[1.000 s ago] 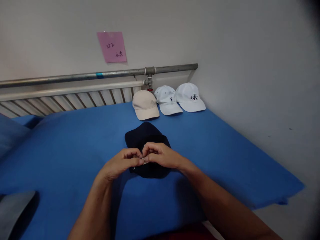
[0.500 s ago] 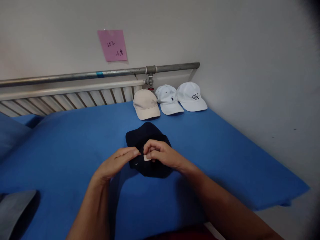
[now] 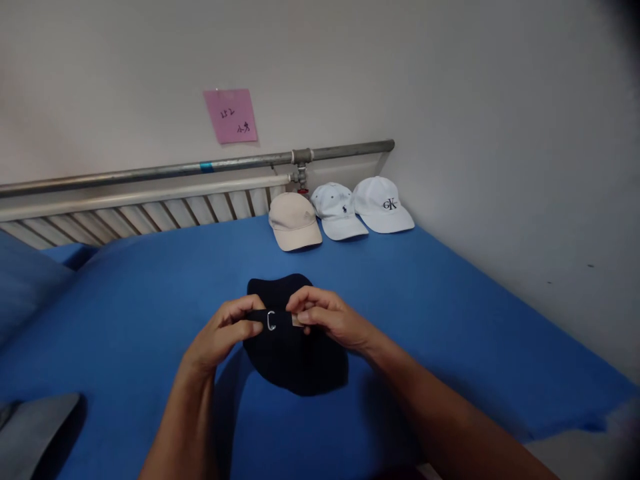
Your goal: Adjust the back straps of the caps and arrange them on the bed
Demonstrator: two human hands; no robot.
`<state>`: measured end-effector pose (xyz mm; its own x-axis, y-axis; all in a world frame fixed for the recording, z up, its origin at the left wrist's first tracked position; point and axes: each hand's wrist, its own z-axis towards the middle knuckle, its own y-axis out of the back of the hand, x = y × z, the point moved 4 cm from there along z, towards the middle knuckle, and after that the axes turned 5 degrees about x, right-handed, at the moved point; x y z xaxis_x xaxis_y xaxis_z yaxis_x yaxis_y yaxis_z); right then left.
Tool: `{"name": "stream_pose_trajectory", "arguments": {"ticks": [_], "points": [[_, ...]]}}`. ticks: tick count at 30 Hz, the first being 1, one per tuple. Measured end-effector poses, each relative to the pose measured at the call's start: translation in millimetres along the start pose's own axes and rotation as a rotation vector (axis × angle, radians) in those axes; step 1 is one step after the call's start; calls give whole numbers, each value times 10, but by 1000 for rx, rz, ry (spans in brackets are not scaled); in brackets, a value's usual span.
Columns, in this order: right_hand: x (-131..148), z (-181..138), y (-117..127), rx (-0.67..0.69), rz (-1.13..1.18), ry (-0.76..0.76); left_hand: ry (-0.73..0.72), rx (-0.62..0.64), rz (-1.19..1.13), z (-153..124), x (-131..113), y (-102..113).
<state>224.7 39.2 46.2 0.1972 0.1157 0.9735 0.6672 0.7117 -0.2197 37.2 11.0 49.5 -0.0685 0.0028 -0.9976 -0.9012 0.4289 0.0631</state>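
A dark navy cap [image 3: 300, 367] is held between both hands, its brim pointing away from me. On its back strap sits a silver metal buckle [image 3: 271, 321], with a small pale tag [image 3: 297, 321] to the right of it. My left hand [image 3: 227, 330] pinches the strap just left of the buckle, thumb in front and fingers behind. At the pale tag, my right hand [image 3: 330, 317] grips the strap end between thumb and bent fingers. The fingertips behind the strap are partly hidden.
A beige cap [image 3: 295, 220] and two white caps, one with a small horse logo [image 3: 340, 211] and one with black letters [image 3: 383, 203], stand in a row at the back of the blue sheet [image 3: 165, 287]. Behind are a radiator [image 3: 190, 210], a pipe [image 3: 150, 173] and a wall.
My left hand has gone from lying over the cap's edge to pinching its strap. The cap has tilted, so the buckle now faces me fully. The camera view has shifted slightly upward.
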Motion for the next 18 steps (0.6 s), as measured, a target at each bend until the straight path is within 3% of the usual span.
{"name": "stream_pose_trajectory", "arguments": {"ticks": [8,18], "points": [[92,-40,-97,-29,-172,64,53,20,-13,11,-34,-98],[126,-80,-119,-37,-673,190,156,82,172,116,33,-252]]}}
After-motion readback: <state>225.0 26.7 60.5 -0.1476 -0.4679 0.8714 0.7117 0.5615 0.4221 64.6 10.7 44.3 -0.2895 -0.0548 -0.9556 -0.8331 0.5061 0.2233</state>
